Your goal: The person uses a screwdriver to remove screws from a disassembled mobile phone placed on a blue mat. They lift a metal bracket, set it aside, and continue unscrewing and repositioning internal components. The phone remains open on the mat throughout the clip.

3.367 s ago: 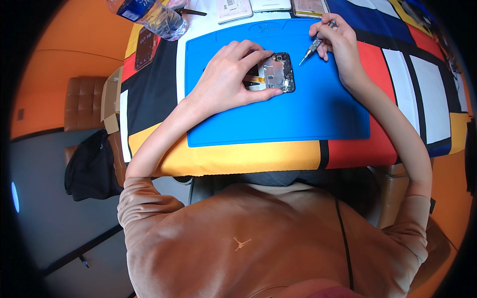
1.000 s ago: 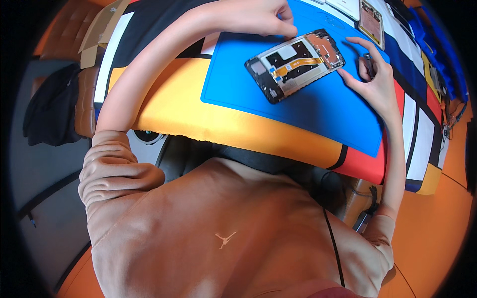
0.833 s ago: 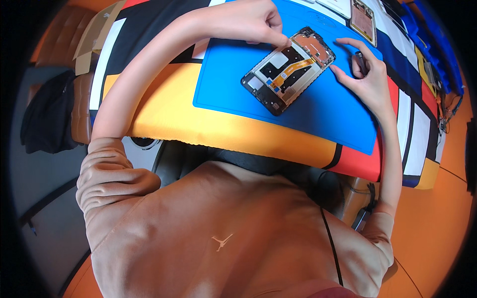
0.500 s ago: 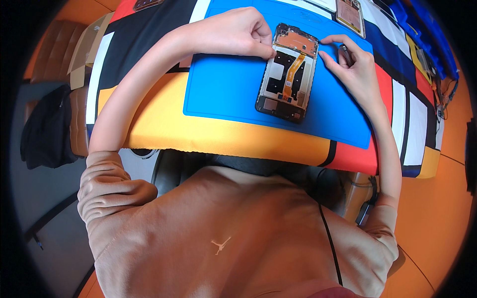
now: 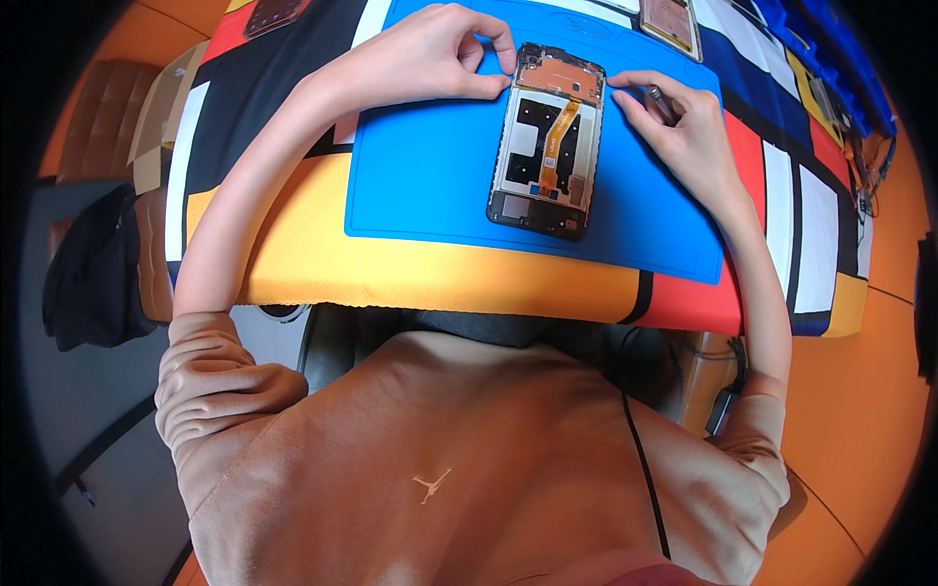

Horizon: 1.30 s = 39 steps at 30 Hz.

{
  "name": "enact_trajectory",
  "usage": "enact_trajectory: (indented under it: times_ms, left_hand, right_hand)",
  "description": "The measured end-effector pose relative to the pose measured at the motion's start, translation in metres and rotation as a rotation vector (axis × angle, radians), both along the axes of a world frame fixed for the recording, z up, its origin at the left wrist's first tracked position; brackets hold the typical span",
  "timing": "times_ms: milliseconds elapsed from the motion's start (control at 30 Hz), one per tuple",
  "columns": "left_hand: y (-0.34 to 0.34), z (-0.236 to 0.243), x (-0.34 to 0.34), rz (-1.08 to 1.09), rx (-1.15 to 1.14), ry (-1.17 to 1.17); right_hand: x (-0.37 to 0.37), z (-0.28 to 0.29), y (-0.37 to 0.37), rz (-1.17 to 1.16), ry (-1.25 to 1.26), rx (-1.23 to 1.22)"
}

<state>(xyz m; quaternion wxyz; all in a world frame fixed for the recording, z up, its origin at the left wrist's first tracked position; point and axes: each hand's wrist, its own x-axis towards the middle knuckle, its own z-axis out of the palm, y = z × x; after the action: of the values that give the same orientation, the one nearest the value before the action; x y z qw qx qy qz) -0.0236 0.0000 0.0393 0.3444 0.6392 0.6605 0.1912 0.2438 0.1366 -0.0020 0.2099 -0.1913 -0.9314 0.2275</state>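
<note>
On the left side we see a cardboard box with one flap turned down; what is inside it, we cannot see. The opened phone is over the blue mat, a little slanted, with its long sides running from far to near. In its frame we find a copper-coloured plate at the far end, and an orange ribbon cable which goes down from it across the black and white middle.

The left hand has thumb and forefinger bent toward each other, with a small gap between, and both tips come to the upper left edge of the phone. Whether they really pinch this edge, we cannot tell. The right hand has thumb and forefinger slightly apart, with tips just beside the upper right edge, while its other fingers are curled around a slim grey tool.

We see bare mat on both sides of the phone. The phone's near end is close to the mat's near border, and after this comes a yellow band of the tablecloth.
</note>
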Motion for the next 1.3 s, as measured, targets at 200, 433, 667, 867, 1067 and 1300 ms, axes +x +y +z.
enact_trajectory:
  times_ms: [200,433,667,867,1067,1300]
  left_hand:
    - [0.0,-0.008,-0.002,-0.016,0.064,-0.033]
    - [0.006,-0.039,-0.007,-0.195,0.551,0.197]
    - [0.009,-0.042,-0.001,0.007,0.627,0.12]
    - [0.006,-0.037,0.006,-0.24,0.745,0.251]
    - [0.008,-0.041,0.005,-0.27,0.658,0.274]
    - [0.009,-0.042,0.004,-0.268,0.638,0.258]
  right_hand:
    - [-0.003,-0.005,0.003,0.008,0.065,-0.026]
    - [-0.002,-0.002,0.004,-0.059,0.062,-0.091]
    - [0.003,-0.007,0.024,-0.106,0.474,-0.341]
    - [0.004,-0.01,0.026,-0.091,0.615,-0.354]
    - [0.0,-0.008,0.014,0.008,0.643,-0.203]
    - [0.005,-0.006,-0.001,0.012,0.508,-0.147]
